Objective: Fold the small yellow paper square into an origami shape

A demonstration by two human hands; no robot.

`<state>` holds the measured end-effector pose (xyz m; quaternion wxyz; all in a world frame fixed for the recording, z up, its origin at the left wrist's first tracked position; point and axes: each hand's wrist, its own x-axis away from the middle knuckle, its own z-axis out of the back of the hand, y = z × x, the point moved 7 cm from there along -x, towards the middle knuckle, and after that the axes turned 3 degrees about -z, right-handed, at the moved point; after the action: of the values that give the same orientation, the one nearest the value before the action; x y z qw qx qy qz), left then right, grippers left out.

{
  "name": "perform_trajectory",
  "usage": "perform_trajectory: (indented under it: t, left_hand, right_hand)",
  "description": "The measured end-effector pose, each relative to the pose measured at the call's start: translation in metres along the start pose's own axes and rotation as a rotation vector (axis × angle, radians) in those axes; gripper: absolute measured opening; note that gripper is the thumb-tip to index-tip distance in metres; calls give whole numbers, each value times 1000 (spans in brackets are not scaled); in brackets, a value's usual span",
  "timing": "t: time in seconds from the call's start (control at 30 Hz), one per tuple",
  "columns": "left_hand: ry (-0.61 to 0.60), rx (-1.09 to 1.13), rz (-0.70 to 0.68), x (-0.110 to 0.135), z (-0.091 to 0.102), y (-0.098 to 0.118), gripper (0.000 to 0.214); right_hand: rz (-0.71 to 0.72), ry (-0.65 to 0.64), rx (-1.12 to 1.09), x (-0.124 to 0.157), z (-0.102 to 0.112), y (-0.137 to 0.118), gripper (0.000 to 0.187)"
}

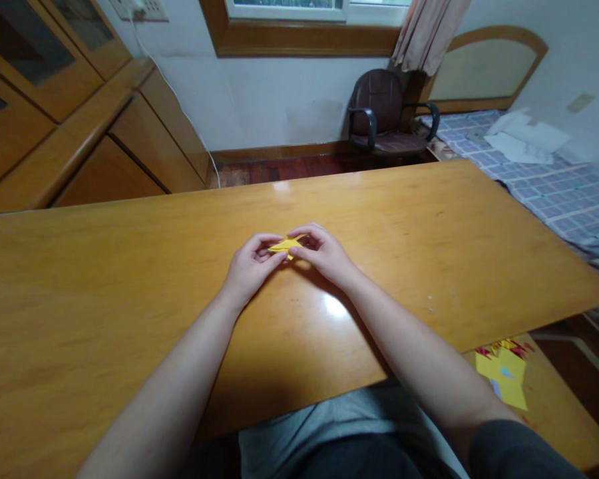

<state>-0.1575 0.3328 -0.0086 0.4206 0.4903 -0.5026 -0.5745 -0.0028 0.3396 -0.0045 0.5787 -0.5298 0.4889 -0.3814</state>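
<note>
A small folded piece of yellow paper [285, 245] lies just above the wooden table [130, 279], near its middle. My left hand [252, 263] pinches its left end with curled fingers. From the other side my right hand [322, 251] pinches its right end, thumb and forefinger pressed together. Both hands meet over the paper, which they partly hide.
A stool [539, 392] at the lower right carries a stack of coloured papers [506, 372]. Beyond the table stand a dark office chair [387, 113], wooden cabinets [80, 113] on the left and a bed [554, 173] with white sheets of paper [524, 138] on the right.
</note>
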Motion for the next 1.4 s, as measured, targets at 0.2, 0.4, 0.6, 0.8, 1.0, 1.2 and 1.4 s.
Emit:
perform_trajectory:
  t: [0.2, 0.4, 0.6, 0.8, 1.0, 1.2, 1.4]
  left_hand:
    - [-15, 24, 74, -1, 0, -1, 36]
    - [-41, 63, 108, -1, -3, -2, 38]
    - [-87, 73, 134, 0, -4, -6, 35]
    - [-99, 87, 193, 0, -4, -9, 39]
    - [-87, 67, 210, 0, -4, -9, 38]
    - [-75, 31, 224, 1, -3, -6, 35]
    - [-77, 32, 230, 1, -4, -7, 36]
  right_hand:
    - [-57, -58, -90, 1, -6, 5, 30]
    - [-87, -99, -39, 3, -7, 6, 28]
    - [-89, -91, 60, 3, -5, 6, 24]
    - [-18, -91, 280, 3, -3, -4, 20]
    - [-24, -90, 323, 3, -1, -7, 21]
    - [-69, -121, 245, 3, -3, -2, 25]
    - [-104, -105, 207, 4, -6, 4, 26]
